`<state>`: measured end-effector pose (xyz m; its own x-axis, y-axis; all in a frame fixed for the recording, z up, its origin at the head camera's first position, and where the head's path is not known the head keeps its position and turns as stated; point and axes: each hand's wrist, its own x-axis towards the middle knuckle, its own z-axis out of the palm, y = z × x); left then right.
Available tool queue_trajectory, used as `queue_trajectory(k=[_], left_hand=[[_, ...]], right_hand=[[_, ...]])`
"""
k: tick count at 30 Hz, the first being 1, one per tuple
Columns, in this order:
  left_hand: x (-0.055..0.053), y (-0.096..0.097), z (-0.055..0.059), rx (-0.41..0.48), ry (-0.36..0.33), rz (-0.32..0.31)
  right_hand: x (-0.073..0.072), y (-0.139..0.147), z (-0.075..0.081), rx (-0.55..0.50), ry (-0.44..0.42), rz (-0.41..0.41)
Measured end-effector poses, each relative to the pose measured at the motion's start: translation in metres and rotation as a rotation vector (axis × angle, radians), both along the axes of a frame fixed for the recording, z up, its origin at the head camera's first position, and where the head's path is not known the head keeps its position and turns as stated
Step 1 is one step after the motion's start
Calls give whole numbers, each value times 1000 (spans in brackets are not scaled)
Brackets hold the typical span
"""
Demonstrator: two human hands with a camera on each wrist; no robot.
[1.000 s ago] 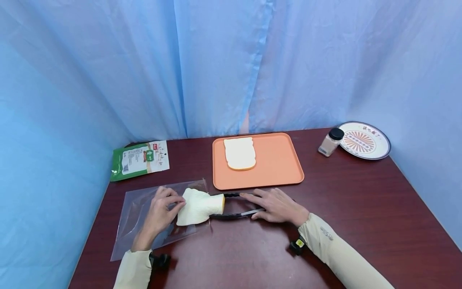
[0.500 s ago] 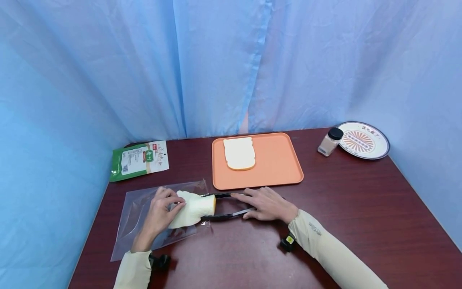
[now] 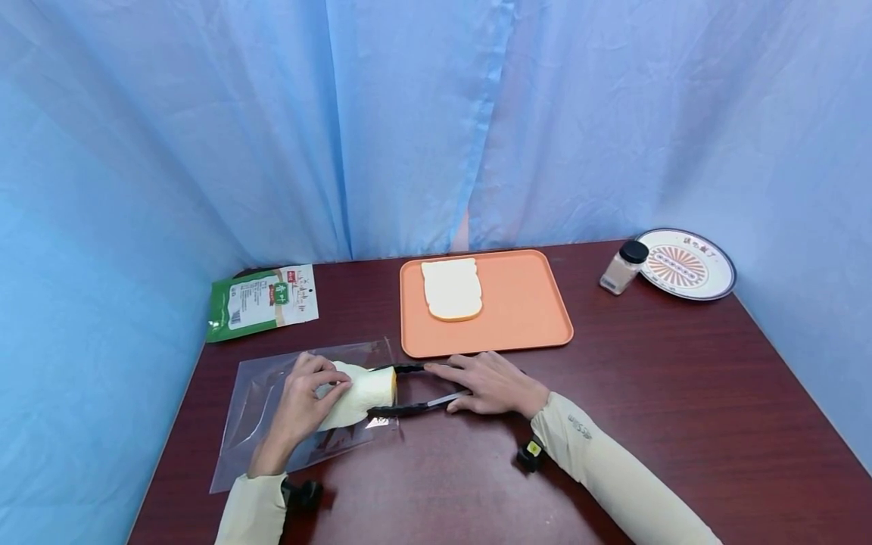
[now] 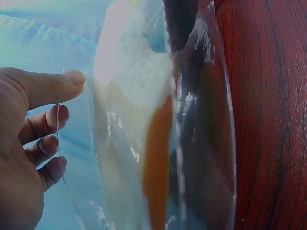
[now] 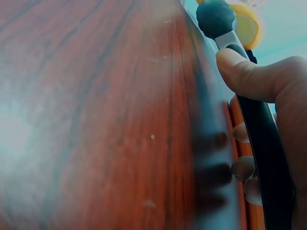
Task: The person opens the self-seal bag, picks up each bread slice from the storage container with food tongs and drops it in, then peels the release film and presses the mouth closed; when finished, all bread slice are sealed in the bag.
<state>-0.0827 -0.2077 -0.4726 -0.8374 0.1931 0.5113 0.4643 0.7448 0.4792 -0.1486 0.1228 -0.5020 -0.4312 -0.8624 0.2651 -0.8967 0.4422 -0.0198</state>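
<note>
Between tongs [image 3: 409, 409] the right grip [image 3: 490, 384] squeezes, white bread [image 3: 375, 389] buckles; left grip [image 3: 308, 397] pinches bag [image 3: 255, 405].

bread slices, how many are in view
2: one slice on the orange tray, the other slice squeezed between black tongs, at least partly inside the clear bag. Any beneath them would be hidden.

Left fingers [image 4: 45, 123], right fingers [image 5: 243, 168] curved
</note>
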Motion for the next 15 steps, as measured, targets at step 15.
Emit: queue_trajectory(k=[15], left_hand=[[0,3,3,23,23,-18]], right_hand=[[-2,-12,-1,25,-35,9]])
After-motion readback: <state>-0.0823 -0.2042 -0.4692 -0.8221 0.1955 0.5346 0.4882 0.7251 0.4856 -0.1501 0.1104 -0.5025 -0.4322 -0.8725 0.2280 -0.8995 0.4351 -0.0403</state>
